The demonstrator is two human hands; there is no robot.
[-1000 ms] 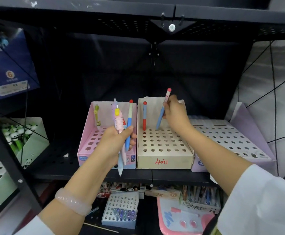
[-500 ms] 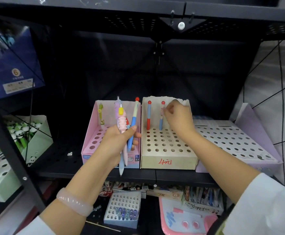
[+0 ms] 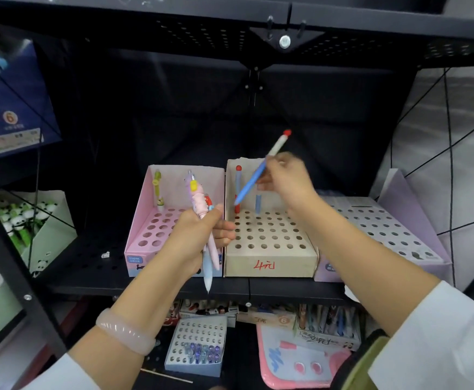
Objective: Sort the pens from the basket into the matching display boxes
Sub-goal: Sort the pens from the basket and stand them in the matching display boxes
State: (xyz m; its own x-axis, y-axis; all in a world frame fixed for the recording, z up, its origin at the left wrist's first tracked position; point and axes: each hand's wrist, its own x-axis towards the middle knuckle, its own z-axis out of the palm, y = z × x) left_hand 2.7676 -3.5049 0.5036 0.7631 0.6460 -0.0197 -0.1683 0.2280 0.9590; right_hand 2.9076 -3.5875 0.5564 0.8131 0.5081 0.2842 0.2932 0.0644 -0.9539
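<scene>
My right hand (image 3: pixel 285 181) pinches the blue pen (image 3: pixel 254 178) (tilted, tip down-left) above the beige box (image 3: pixel 269 266).

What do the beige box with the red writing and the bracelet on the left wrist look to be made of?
Beige box: seemingly plain matte cardboard, with a dull, unglossy face, a ragged, torn-looking back edge and red handwriting on it. Bracelet: pale pink and translucent with a smooth sheen, like polished stone or glass; which one cannot be told.
</scene>
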